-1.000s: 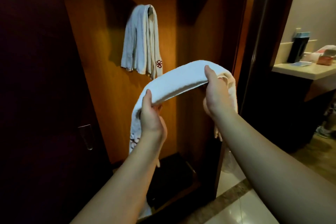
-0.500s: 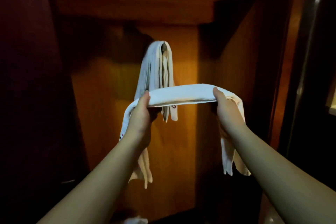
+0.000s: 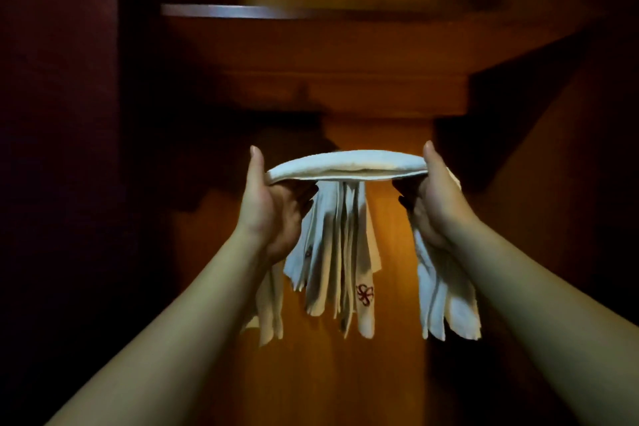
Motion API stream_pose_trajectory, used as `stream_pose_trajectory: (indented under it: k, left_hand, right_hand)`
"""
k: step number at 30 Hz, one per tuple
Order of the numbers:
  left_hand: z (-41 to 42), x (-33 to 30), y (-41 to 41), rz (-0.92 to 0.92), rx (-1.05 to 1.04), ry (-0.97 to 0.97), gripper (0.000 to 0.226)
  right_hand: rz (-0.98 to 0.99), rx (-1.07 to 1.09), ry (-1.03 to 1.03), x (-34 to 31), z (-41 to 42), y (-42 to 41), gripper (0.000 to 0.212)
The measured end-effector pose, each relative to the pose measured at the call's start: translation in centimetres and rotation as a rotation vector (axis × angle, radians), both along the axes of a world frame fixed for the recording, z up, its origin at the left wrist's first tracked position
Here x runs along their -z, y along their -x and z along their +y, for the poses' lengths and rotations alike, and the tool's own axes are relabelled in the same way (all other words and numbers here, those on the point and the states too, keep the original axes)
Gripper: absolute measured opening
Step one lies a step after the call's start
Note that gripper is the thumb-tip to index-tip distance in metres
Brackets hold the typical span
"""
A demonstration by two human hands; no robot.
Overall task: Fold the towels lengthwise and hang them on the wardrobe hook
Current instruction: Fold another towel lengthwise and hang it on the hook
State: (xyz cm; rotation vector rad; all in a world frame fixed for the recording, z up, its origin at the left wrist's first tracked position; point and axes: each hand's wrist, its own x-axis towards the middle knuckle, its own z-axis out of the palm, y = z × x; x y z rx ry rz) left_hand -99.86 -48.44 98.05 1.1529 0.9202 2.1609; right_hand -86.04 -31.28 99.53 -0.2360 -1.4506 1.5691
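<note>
Hands hold a folded white towel flat and high inside the wardrobe. Left hand and right hand each grip one side, ends dangling. Another towel hangs just behind it.

Dim, warm-toned frame: the orange wardrobe back panel at 6 o'clock is the brightest area, while 9 and 3 o'clock fall into near-black shadow. The shelf edge at 12 o'clock is motion-blurred; wide-angle stretching enlarges the forearms at the lower corners.
</note>
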Motion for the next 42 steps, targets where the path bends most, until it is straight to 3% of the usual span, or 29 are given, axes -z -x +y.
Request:
stream_pose_trajectory:
  k: [6, 11, 15, 16, 19, 24, 28, 29, 32, 33, 37, 42]
  left_hand:
    - [4.3, -2.7, 4.7, 0.117, -0.069, 0.012, 0.092]
    - [8.0, -4.9, 9.1, 0.104, -0.047, 0.074, 0.103]
    - [10.9, -6.6, 11.4, 0.111, -0.086, 0.110, 0.096]
    - [11.6, -6.9, 11.9, 0.115, -0.083, 0.121, 0.095]
    - [13.6, -7.8, 13.6, 0.133, -0.069, 0.131, 0.093]
    - [16.3, -9.0, 16.4, 0.111, -0.121, 0.135, 0.092]
    - [17.4, -9.4, 18.0, 0.106, -0.134, 0.135, 0.094]
    - [17.6, -9.5, 18.2, 0.101, -0.136, 0.139, 0.094]
    - [17.9, -9.2, 18.4, 0.104, -0.104, 0.156, 0.099]
    - [18.0, -8.9, 18.3, 0.105, -0.084, 0.162, 0.100]
    - [18.3, -8.2, 18.4, 0.056, -0.095, 0.138, 0.096]
    - [18.4, -6.2, 18.6, 0.029, -0.124, 0.165, 0.084]
  right_hand:
    - [-0.021, -0.065, -0.049, -3.9, 5.9, 5.8, 0.096]
    - [-0.061, -0.097, -0.030, -6.2, 9.4, 10.0, 0.114]
    - [-0.088, -0.033, -0.026, -8.0, 12.4, 13.4, 0.139]
    - [-0.093, -0.020, -0.019, -8.4, 12.9, 14.2, 0.137]
    - [-0.091, 0.002, -0.021, -9.2, 14.3, 15.6, 0.103]
    - [-0.129, 0.055, -0.031, -9.6, 20.9, 18.8, 0.140]
    - [-0.111, 0.065, -0.016, -9.5, 19.6, 18.6, 0.086]
    - [-0.115, 0.087, -0.029, -9.4, 20.4, 18.8, 0.081]
    - [-0.121, 0.036, -0.019, -8.6, 23.7, 19.6, 0.115]
    - [-0.140, 0.024, -0.012, -8.2, 23.5, 19.4, 0.116]
    - [-0.138, -0.022, -0.023, -7.8, 18.3, 18.2, 0.086]
    - [-0.130, -0.074, 0.011, -6.1, 18.5, 18.3, 0.086]
